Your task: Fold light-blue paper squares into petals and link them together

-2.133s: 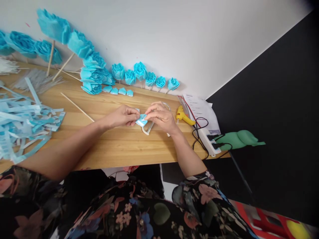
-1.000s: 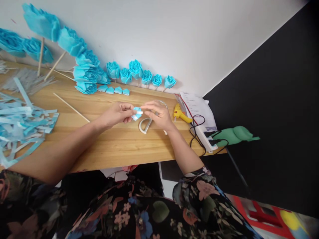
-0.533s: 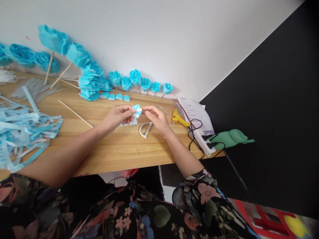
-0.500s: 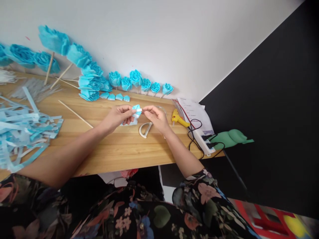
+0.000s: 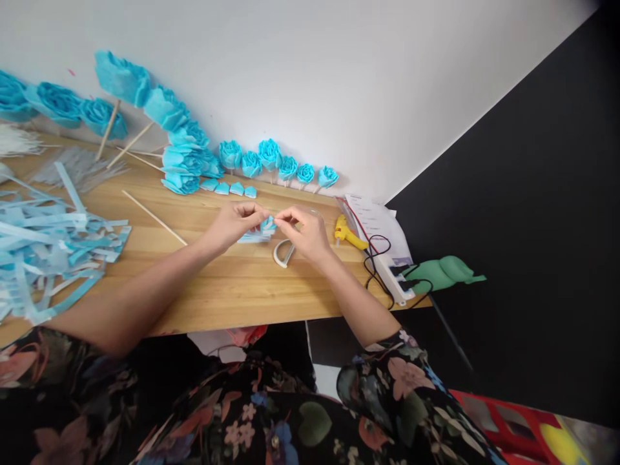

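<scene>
Both hands meet above the table, pinching a small folded light-blue paper strip (image 5: 268,226) between their fingertips. My left hand (image 5: 232,226) has thumb and fingers closed at its left side. My right hand (image 5: 306,232) pinches it from the right. Fingers hide part of the fold. Beneath the hands lies a pale blue strip (image 5: 252,239). Scissors with a white handle (image 5: 282,256) rest under my right hand, which covers part of them. Several small folded blue paper pieces (image 5: 236,188) lie in a row behind.
Blue paper flowers (image 5: 183,161) on sticks line the wall. A heap of cut strips (image 5: 53,239) covers the table's left, with a thin stick (image 5: 154,217) beside it. On the right are a yellow glue gun (image 5: 347,234), printed papers (image 5: 378,223) and a power strip (image 5: 396,284) with cables.
My fingertips have drawn closer together around the folded paper, now more covered by fingers. My left hand has tipped over it. The whole view has shifted slightly.
</scene>
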Tool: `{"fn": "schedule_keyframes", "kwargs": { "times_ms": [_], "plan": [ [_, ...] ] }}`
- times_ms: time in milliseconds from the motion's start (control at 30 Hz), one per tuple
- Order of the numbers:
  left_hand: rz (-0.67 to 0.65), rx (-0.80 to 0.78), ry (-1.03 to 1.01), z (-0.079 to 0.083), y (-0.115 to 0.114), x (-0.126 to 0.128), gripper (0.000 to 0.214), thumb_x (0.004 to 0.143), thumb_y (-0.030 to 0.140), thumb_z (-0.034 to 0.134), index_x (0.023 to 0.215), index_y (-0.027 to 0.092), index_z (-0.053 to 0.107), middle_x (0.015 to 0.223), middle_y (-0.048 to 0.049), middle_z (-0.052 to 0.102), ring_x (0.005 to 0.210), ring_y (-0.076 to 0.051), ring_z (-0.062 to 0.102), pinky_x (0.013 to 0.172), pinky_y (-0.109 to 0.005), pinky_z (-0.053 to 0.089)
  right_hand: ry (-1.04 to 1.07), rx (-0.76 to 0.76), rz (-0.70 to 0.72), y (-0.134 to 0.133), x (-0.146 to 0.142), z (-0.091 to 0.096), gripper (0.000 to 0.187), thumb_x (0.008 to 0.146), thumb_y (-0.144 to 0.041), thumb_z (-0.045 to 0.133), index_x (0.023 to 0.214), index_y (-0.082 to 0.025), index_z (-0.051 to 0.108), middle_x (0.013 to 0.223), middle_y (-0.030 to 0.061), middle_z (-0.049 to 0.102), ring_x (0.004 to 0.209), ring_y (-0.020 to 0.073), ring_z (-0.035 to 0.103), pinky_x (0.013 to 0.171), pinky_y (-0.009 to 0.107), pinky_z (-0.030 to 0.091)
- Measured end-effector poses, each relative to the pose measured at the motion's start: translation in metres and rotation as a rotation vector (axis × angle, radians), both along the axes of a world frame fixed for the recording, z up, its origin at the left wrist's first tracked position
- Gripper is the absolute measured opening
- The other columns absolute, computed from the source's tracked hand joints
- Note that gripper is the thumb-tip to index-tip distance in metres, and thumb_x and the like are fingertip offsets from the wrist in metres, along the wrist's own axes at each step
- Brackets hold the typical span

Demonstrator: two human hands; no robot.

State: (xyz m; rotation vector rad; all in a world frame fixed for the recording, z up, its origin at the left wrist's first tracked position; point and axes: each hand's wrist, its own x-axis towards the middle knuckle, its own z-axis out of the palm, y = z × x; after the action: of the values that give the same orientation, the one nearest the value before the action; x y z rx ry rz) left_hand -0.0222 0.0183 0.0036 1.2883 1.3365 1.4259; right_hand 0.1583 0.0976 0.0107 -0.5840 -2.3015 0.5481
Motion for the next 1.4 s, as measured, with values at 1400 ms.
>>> {"fn": "schedule_keyframes", "kwargs": {
  "times_ms": [1400],
  "plan": [
    [-0.194, -0.043, -0.025, -0.016, 0.004, 0.000, 0.027, 0.073, 0.042, 0.076, 0.081, 0.017, 0.072, 0.073, -0.0035, 0.070, 0.064, -0.014, 0.060, 0.058, -0.025, 0.044, 0.036, 0.107, 0.076, 0.001, -0.003, 0.008, 0.005, 0.090, -0.024, 0.063, 0.087, -0.022, 0.065, 0.098, 0.0026, 0.074, 0.096, 0.0175, 0.067, 0.090, 0.033, 0.048]
  ]
}}
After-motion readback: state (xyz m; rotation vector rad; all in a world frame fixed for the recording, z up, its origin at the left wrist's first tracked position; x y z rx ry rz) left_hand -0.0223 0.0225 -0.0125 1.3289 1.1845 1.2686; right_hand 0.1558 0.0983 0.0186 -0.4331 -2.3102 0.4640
